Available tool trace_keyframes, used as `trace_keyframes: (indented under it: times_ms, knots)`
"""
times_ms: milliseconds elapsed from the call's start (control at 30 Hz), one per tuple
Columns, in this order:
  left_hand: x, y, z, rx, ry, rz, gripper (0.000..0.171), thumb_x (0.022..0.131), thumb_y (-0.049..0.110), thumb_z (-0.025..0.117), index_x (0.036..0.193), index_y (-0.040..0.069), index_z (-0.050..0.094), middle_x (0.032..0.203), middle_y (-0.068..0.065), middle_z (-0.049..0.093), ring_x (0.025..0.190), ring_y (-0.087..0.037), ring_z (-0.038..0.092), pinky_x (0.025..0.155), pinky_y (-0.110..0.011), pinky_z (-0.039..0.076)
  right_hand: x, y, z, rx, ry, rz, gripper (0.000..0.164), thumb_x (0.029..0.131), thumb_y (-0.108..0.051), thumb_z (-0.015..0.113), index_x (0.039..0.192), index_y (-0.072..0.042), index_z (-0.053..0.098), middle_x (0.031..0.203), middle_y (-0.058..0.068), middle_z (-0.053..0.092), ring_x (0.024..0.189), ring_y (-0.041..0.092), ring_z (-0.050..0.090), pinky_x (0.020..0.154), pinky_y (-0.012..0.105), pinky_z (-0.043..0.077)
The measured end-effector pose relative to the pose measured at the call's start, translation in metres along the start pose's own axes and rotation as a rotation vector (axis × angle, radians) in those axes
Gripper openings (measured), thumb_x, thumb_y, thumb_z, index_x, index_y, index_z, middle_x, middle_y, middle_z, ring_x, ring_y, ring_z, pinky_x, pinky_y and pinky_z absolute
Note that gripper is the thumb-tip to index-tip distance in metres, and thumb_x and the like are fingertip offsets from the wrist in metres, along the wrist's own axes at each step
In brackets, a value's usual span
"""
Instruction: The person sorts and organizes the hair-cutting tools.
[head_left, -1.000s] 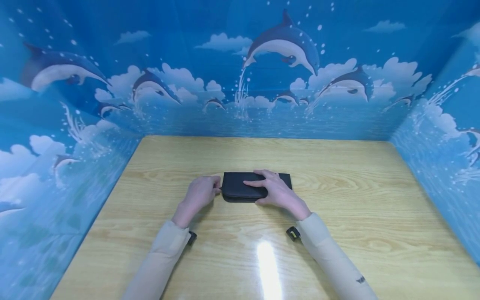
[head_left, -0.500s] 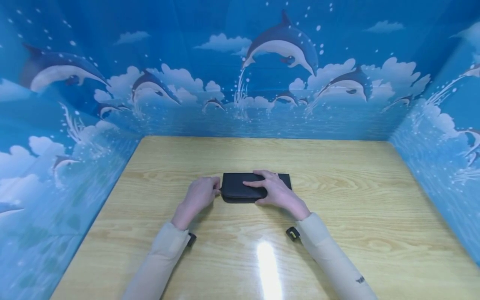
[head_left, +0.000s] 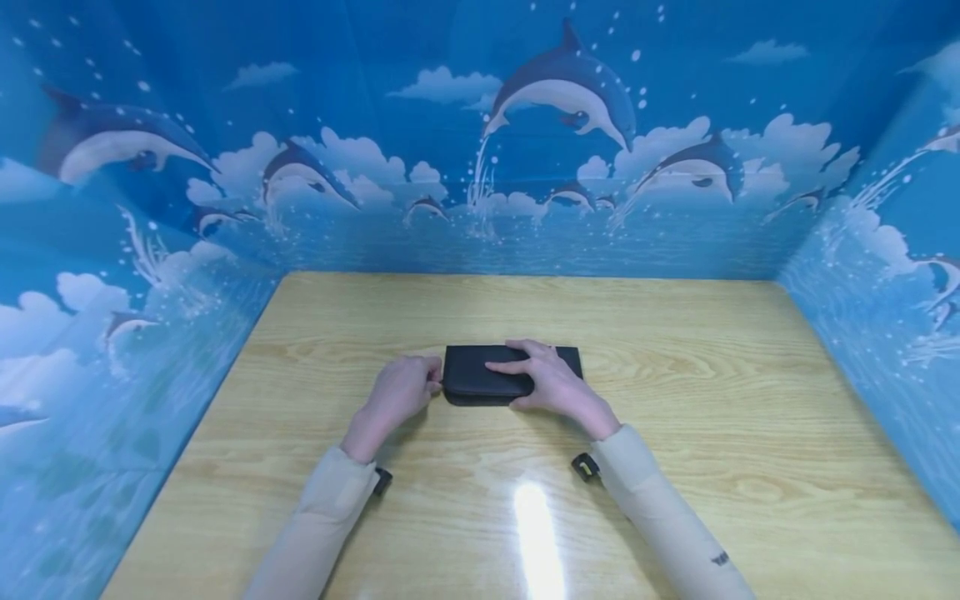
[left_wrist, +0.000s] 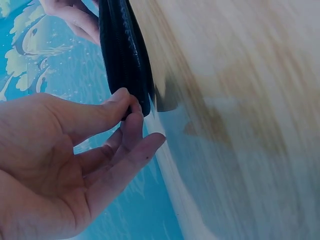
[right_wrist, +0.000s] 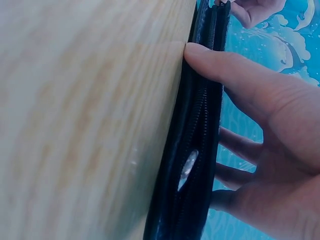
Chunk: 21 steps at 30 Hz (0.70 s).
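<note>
A long black zip wallet (head_left: 480, 371) lies flat on the wooden table, its zipped side facing the person. At its left end my left hand (head_left: 402, 387) pinches the small zipper pull between thumb and forefinger; the fingertips mostly hide the pull. My right hand (head_left: 553, 382) holds the wallet's right half, thumb on the near edge and fingers spread over the top. In the right wrist view, the zipper (right_wrist: 202, 107) is parted below the thumb, and something whitish (right_wrist: 188, 169) shows through the gap.
The light wood-grain table (head_left: 712, 400) reaches to a blue dolphin-print curtain (head_left: 480, 225) behind and at both sides. Each wrist carries a small black camera, such as the right one (head_left: 586, 467). Bright glare (head_left: 538, 533) lies on the tabletop at the front.
</note>
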<state>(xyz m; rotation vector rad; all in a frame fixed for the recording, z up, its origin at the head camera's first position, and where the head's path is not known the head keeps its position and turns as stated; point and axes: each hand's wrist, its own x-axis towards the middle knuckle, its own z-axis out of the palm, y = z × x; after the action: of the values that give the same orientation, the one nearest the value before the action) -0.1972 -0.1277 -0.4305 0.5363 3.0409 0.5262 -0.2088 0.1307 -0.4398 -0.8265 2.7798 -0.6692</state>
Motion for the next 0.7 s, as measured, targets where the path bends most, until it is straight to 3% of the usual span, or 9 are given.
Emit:
trace_keyframes:
  times_ms: [700]
  knots:
    - [-0.0043, 0.0058, -0.0024, -0.029, -0.040, -0.018, 0.027, 0.088, 0.011, 0.078, 0.073, 0.013, 0.056, 0.068, 0.003, 0.055, 0.063, -0.016, 0.051, 0.056, -0.029, 0.039, -0.0011, -0.0010, 0.0001, 0.004, 0.007, 0.003, 0.071, 0.079, -0.018, 0.089, 0.143, -0.027, 0.059, 0.161, 0.016, 0.035, 0.146, 0.043, 0.032, 0.119, 0.067, 0.021]
